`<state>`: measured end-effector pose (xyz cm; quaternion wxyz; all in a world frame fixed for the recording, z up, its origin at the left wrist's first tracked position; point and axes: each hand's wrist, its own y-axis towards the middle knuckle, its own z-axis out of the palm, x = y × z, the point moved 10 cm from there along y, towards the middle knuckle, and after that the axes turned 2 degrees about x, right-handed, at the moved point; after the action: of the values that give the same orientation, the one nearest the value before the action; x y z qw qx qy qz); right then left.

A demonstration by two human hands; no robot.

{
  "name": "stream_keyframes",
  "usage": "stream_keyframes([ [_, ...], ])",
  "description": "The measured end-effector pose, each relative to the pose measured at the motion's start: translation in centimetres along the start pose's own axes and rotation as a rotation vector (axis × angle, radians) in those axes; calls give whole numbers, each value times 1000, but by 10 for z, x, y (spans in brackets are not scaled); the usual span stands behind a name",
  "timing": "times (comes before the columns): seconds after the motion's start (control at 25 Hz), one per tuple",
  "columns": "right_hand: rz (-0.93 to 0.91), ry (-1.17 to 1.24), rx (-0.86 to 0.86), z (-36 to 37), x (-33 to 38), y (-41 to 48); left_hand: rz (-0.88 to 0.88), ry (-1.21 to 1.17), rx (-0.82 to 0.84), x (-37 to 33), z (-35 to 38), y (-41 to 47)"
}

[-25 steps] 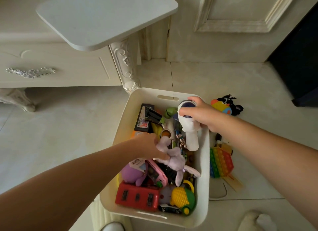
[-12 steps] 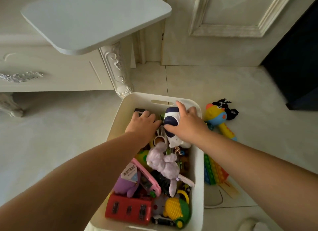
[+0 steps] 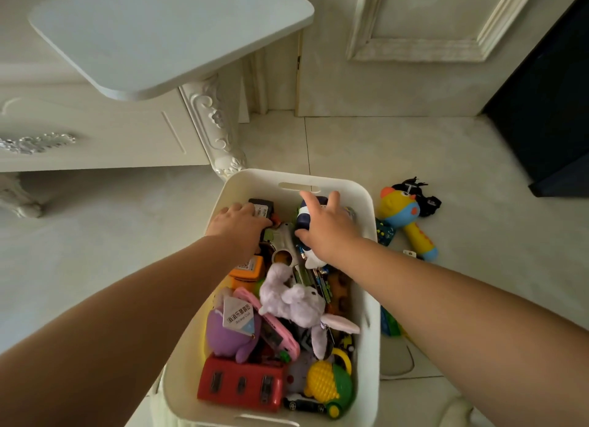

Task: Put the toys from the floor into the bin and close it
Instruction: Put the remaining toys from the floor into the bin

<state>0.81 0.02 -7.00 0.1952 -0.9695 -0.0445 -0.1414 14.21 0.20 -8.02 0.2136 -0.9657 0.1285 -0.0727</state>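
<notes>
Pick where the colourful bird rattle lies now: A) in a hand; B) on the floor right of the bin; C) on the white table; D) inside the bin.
B: the bird rattle lies on the floor, outside the right wall of the bin.

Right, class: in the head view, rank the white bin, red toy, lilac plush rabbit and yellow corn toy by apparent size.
1. white bin
2 and 3. red toy and lilac plush rabbit: about alike, so unranked
4. yellow corn toy
</notes>
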Motion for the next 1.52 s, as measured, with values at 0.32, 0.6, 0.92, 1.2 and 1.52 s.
stream_keyframes([
  [0.32,-49,423,-146,-96,-49,-17,73,-522,-510,-52,-101,-23],
  [0.6,215,483,-233,-75,-204,-23,578,-453,-599,-191,-139,-13],
  [0.92,109,-106,285,91,-226,-53,660,-388,-290,-247,-79,26],
  [1.2,171,823,105,-7,-211,-41,561,-349,-15,-244,-65,18],
  [1.52,469,750,-118,12,-260,-29,262,-799,-144,-188,-98,29],
])
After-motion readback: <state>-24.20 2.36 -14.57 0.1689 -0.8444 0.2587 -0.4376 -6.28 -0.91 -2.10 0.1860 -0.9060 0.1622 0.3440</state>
